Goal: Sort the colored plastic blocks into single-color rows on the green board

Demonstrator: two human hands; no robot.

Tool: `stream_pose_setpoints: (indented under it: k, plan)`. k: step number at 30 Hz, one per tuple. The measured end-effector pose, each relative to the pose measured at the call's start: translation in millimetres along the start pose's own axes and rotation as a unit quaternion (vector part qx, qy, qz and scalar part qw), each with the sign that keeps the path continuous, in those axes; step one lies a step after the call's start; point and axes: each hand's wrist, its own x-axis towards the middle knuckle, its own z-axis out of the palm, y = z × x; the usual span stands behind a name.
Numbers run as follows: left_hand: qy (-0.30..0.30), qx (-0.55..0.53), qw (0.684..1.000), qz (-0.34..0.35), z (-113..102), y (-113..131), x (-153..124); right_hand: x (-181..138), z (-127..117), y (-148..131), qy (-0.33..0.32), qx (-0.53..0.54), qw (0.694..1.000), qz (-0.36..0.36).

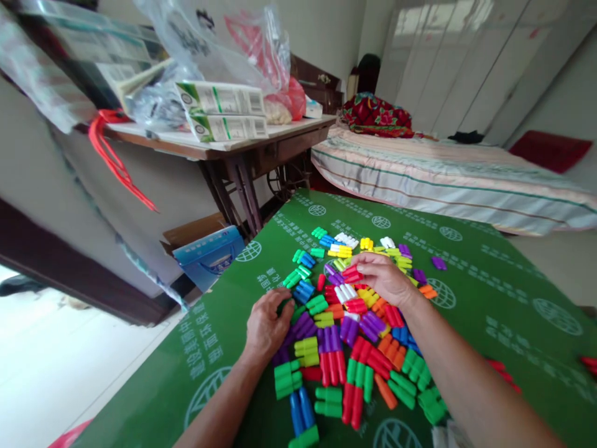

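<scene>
Head view, right hand [385, 278] pinching red block [351, 274], left hand [267, 323] curled at pile edge [285, 358]

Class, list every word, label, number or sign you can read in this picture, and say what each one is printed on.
Green board: rows of white Chinese characters and globe logos, tilted and too blurred to quote.
White cartons on the desk: green marks and barcodes, print too small to read.
Blue box: faint white print, unreadable.
Clear bag: dark and red printing, blurred.
Blocks: no writing shows.
Nothing can be quoted with certainty.
</scene>
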Motion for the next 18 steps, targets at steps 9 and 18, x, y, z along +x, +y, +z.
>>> stream_pose_setpoints:
  k: [9, 18]
  plan:
    - [-0.017, 0.046, 0.998, 0.026, -3, 0, 7, -100, -32, 9, 0.194, 0.144, 0.969, 0.053]
    - [-0.102, 0.158, 0.978, 0.091, 4, 38, 29, -186, -38, 34, 0.267, -0.09, 0.955, 0.095]
